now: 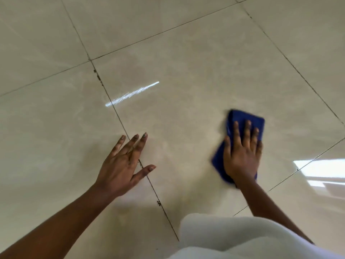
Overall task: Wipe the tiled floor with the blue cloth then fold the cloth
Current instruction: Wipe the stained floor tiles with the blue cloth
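L hand (122,166) flat, fingers straight & spread, thumb out, forearm reaching in from lower left. R hand (242,154) palm down, fingers straight & close together, forearm coming from lower right.

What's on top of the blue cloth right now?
The right hand lies flat on the blue cloth, fingers straight, pressing it onto the tiled floor. The cloth's middle and the tile beneath it are covered.
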